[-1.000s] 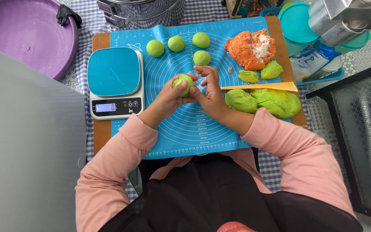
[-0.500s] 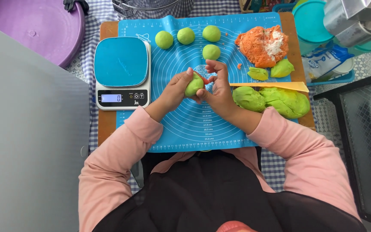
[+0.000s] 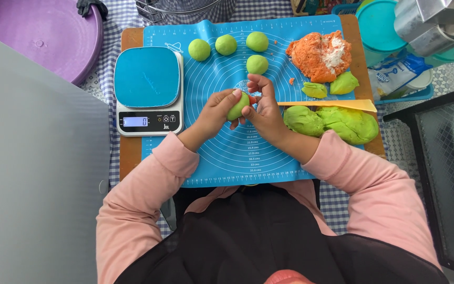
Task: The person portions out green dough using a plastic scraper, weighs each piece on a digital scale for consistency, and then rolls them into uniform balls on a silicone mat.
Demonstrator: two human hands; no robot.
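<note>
We are counting four green dough balls [image 3: 226, 44] lying on the blue mat [image 3: 222, 152]; a fifth ball [image 3: 237, 107] is sitting pinched between our left hand [image 3: 217, 111] and right hand [image 3: 262, 108], both grips grasping it above the mat's centre

Had a checked cloth [image 3: 124, 23] over the table. On the cloth: a wooden board [image 3: 128, 152], a purple tub [image 3: 43, 37], a teal tub [image 3: 377, 31], a metal pot [image 3: 179, 8]. On the board: a blue mat [image 3: 222, 152] and a scale [image 3: 148, 89]. On the mat: four green balls [image 3: 226, 44], an orange lump [image 3: 319, 52], green dough [image 3: 337, 122], a yellow scraper [image 3: 332, 104].
</note>
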